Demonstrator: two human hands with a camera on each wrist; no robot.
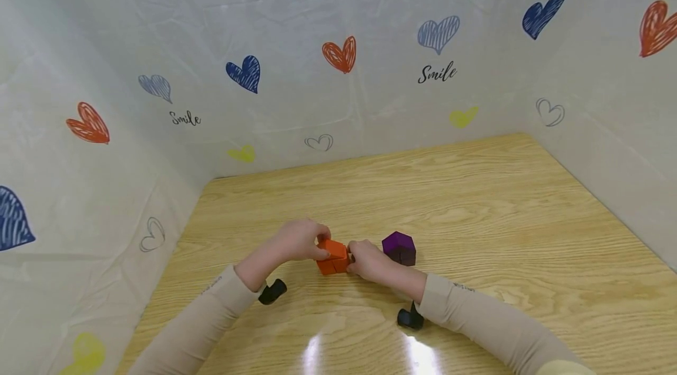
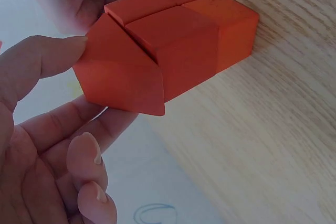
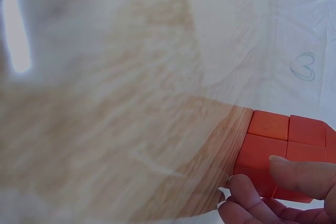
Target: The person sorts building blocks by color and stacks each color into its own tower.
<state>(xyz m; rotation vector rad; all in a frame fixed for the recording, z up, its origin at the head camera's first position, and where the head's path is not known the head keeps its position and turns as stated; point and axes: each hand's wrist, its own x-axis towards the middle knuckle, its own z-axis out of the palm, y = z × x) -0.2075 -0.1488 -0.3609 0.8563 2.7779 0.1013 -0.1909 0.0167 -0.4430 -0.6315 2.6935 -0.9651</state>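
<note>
Near the middle of the table, a set of orange geometric blocks (image 1: 332,266) stands with its pieces side by side. From the left, my left hand (image 1: 300,240) pinches one end piece with thumb and fingers. That angular orange piece (image 2: 121,72) sits slightly askew against the others in the left wrist view, with a thin gap along the seam. At the opposite side my right hand (image 1: 372,260) holds the orange blocks; in the right wrist view its thumb lies on a face of the blocks (image 3: 262,150) and its fingers curl below.
A purple block shape (image 1: 399,247) with a pointed top stands on the wooden table (image 1: 465,198), just beyond the right hand. A white sheet (image 1: 296,22) printed with hearts surrounds the table's back and sides. Black wrist mounts (image 1: 410,317) hang under both forearms.
</note>
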